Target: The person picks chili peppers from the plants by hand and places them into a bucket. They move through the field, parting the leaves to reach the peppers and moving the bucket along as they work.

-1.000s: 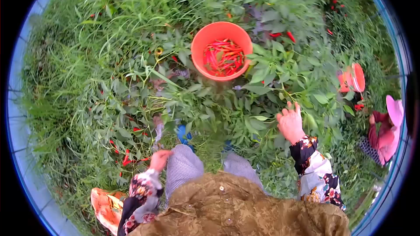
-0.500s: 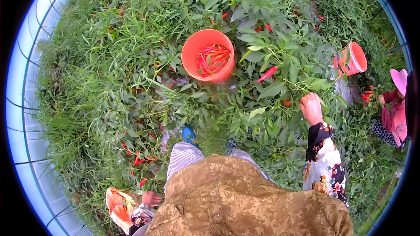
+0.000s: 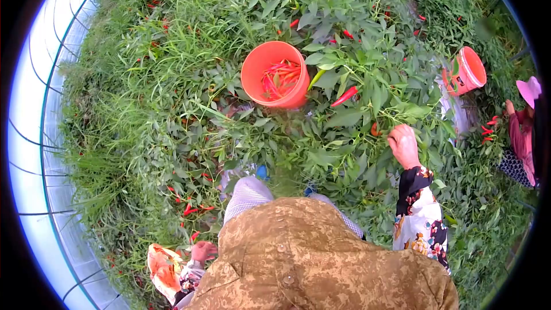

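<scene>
My right hand (image 3: pixel 404 145) reaches down among pepper leaves, its fingers curled and closed; what they hold, if anything, is hidden by the hand and foliage. Just left of it hangs an orange-red chili pepper (image 3: pixel 375 130). A longer red chili pepper (image 3: pixel 344 96) hangs farther up the same leafy growth. At the lower left, my left hand (image 3: pixel 204 251) hovers low over the plants, fingers loosely stretched and nothing seen in them. An orange-and-white piece of cloth or bag (image 3: pixel 165 267) is beside that forearm. Ahead, an orange bucket (image 3: pixel 256 74) contains many red chili peppers (image 3: pixel 281 77).
A second orange bucket (image 3: pixel 465 72) tilts among plants at the right. Beyond it, a person in a pink hat (image 3: pixel 528 92) works near a cluster of red chilies (image 3: pixel 489 128). Dense pepper plants and grass surround my legs. Pale greenhouse sheeting (image 3: pixel 43 155) curves along the left.
The view has shifted slightly. My right hand stays low in the leaves, with its fingers tucked further under. My left hand has turned a little.
</scene>
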`<action>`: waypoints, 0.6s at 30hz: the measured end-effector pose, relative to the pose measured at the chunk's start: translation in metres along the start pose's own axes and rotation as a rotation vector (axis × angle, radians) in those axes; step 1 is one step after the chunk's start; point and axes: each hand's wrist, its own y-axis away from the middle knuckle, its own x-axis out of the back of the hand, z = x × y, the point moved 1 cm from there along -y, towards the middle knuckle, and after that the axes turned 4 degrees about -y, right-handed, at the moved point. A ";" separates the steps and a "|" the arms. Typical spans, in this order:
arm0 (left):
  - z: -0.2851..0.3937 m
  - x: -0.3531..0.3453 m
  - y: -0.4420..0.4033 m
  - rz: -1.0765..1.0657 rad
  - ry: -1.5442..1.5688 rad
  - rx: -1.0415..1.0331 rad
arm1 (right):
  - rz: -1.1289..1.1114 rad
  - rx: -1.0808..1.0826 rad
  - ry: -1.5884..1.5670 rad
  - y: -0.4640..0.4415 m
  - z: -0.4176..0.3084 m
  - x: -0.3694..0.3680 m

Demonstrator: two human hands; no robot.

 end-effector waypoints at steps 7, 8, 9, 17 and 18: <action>0.001 0.020 -0.054 -0.159 -0.019 -0.054 | -0.056 -0.089 0.032 0.006 -0.021 0.010; 0.012 0.026 -0.061 -0.155 -0.057 -0.069 | -0.061 -0.116 0.023 0.004 -0.024 0.009; 0.013 0.034 -0.073 -0.164 -0.022 -0.062 | -0.063 -0.145 0.019 0.004 -0.027 0.013; 0.091 0.082 -0.121 -0.166 -0.045 -0.030 | -0.086 -0.325 -0.012 -0.005 -0.050 0.009; 0.102 0.084 -0.124 -0.150 -0.073 -0.047 | -0.086 -0.335 -0.011 -0.005 -0.052 0.007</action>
